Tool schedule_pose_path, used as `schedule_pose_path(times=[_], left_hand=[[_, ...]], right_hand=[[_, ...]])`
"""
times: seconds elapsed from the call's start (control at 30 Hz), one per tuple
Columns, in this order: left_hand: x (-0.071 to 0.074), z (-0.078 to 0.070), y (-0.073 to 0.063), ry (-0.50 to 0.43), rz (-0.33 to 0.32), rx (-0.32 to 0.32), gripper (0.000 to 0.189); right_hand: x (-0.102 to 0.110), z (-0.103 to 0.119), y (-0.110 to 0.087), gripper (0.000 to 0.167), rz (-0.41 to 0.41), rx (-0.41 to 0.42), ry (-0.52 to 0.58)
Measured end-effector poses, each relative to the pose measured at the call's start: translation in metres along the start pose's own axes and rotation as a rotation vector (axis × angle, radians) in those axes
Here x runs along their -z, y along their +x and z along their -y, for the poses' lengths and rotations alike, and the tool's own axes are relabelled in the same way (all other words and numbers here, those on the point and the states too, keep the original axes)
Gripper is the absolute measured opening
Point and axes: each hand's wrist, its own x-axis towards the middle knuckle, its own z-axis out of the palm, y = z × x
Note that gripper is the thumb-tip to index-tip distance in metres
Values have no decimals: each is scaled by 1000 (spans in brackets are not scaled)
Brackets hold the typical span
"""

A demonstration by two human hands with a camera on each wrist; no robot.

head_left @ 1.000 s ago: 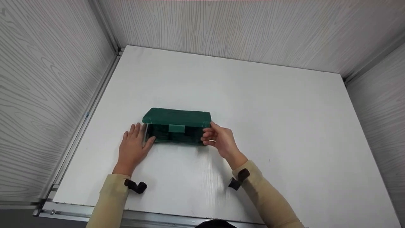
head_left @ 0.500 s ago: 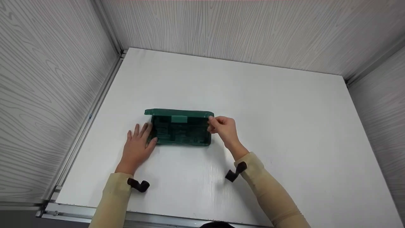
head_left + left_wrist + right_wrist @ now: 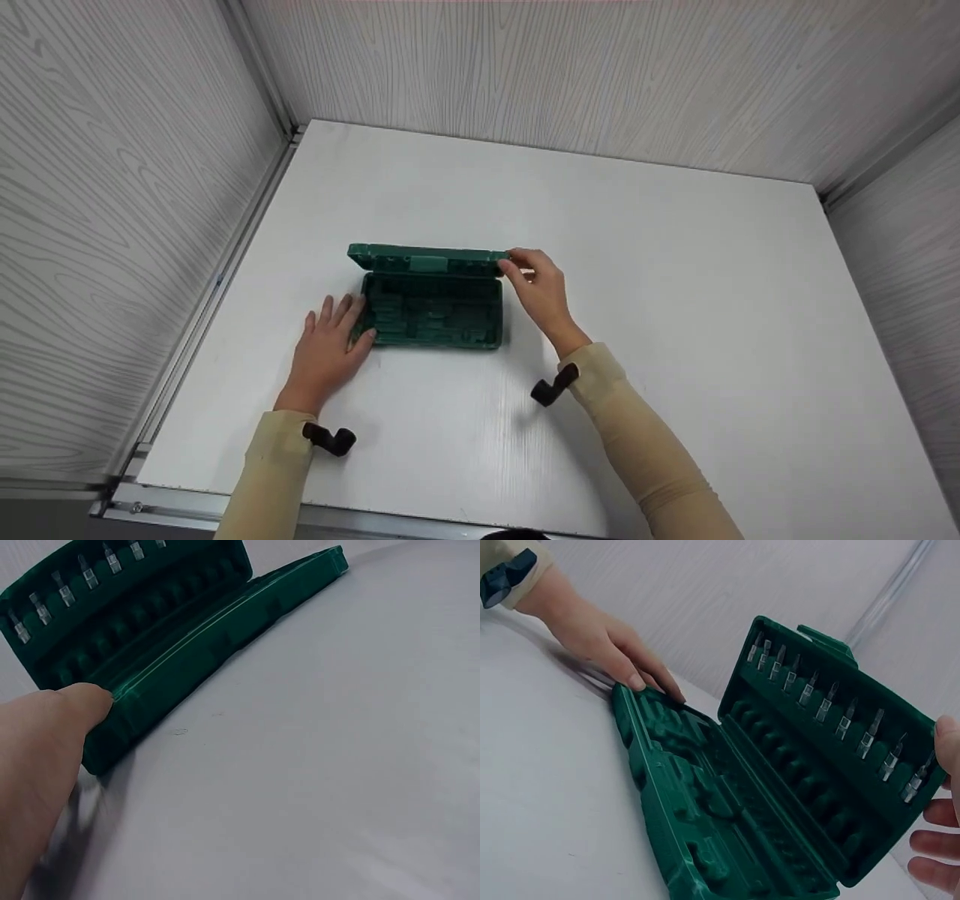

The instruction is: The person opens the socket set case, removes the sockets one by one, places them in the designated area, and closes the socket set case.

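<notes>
A green plastic screwdriver bit case (image 3: 442, 341) lies on the white table with its lid (image 3: 390, 259) raised. In the right wrist view, a row of metal screwdriver bits (image 3: 845, 718) sits along the inside of the lid. The base (image 3: 739, 817) shows moulded hollows with nothing in them. My left hand (image 3: 326, 360) rests at the case's left end, fingers straight, its thumb (image 3: 88, 701) pressing the front corner. My right hand (image 3: 540, 289) grips the lid's right corner between thumb and fingers; the fingertips partly hide behind the lid.
The white table (image 3: 675, 300) stretches around the case. Wood-grain panels (image 3: 562, 75) stand at its back and sides, and a metal rail (image 3: 180, 510) runs along the front edge. Black wrist mounts (image 3: 330, 439) are on both sleeves.
The lid has swung up and back from nearly closed, uncovering the base. My right hand has risen with it, away from me. The left hand has stayed at the left end.
</notes>
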Motion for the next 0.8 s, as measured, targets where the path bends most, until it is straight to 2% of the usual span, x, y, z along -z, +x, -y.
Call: schedule_pose_path(times=[0.17, 0.37, 0.53, 0.7, 0.8], left_hand=[[-1, 2, 1, 6, 2, -2, 67], [-2, 2, -2, 11, 2, -12, 67], [-4, 1, -7, 45, 6, -29, 65], [-7, -2, -10, 80, 5, -54, 65], [-9, -5, -9, 97, 1, -77, 66]], right_hand=[[0, -4, 11, 30, 28, -52, 87], [-1, -2, 16, 29, 34, -119, 135], [4, 2, 20, 30, 76, -191, 161], [15, -9, 29, 32, 124, -294, 249], [20, -18, 35, 35, 125, -349, 285]])
